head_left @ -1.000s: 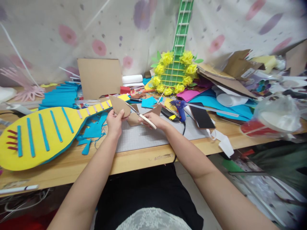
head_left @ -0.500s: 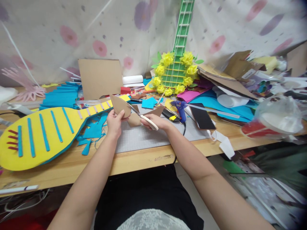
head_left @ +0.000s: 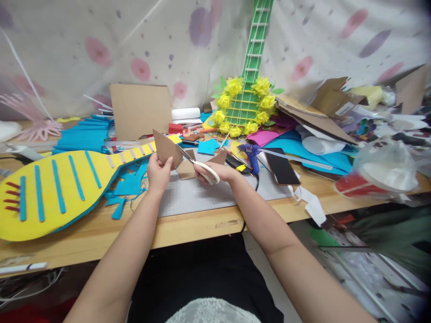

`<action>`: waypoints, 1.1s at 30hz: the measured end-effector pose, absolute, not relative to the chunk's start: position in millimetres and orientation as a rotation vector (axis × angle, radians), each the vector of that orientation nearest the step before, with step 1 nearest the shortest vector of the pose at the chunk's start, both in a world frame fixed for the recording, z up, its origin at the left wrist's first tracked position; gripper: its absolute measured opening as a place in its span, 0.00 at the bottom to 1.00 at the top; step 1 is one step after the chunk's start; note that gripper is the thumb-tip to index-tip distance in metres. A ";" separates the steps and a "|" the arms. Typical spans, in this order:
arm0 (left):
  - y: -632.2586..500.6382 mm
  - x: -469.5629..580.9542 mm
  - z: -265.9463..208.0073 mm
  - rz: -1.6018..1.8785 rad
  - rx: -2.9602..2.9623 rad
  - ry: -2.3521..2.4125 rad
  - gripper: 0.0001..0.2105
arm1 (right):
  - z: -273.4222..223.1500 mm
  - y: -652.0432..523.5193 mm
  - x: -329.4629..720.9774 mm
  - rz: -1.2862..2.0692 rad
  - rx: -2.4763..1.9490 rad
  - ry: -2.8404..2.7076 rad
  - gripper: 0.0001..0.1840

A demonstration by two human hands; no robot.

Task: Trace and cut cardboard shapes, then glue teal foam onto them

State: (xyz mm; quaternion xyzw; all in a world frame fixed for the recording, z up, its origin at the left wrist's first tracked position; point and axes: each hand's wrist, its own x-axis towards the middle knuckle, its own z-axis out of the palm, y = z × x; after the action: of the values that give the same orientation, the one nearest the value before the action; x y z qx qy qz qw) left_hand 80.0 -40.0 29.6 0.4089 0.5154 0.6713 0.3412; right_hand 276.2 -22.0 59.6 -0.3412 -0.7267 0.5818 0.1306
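Cardboard piece: plain brown. Scissors: cream handles, grey blades. Guitar shape: yellow face, blue stripes, dark-red bars, blue edge. Glue gun: blue. Cutting mat: grey. Backdrop sheet: whitish, with pink and purple spots. Surface: pale wood grain.

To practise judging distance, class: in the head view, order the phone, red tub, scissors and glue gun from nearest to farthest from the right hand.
1. Scissors: held in the right hand.
2. Glue gun: to its right.
3. Phone: right of the glue gun.
4. Red tub: farthest right.
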 end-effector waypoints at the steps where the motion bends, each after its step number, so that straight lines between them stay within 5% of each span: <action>1: -40.8 80.6 31.5 1.714 1.002 1.298 0.15 | 60.2 -20.5 275.3 1.618 -1.011 -2.147 0.29; 7: -47.8 87.2 39.5 1.402 0.861 1.111 0.17 | 58.8 -16.2 270.1 1.488 -1.085 -2.153 0.28; 33: -51.9 93.3 40.5 1.277 0.827 1.068 0.16 | 44.7 -13.9 279.6 1.710 -1.164 -1.930 0.30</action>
State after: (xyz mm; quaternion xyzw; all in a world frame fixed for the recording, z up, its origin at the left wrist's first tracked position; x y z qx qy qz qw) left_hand 93.3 -51.9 40.5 0.3565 0.4603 0.5504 0.5984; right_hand 279.6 -13.9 44.7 -0.4064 -0.6738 0.5971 0.1559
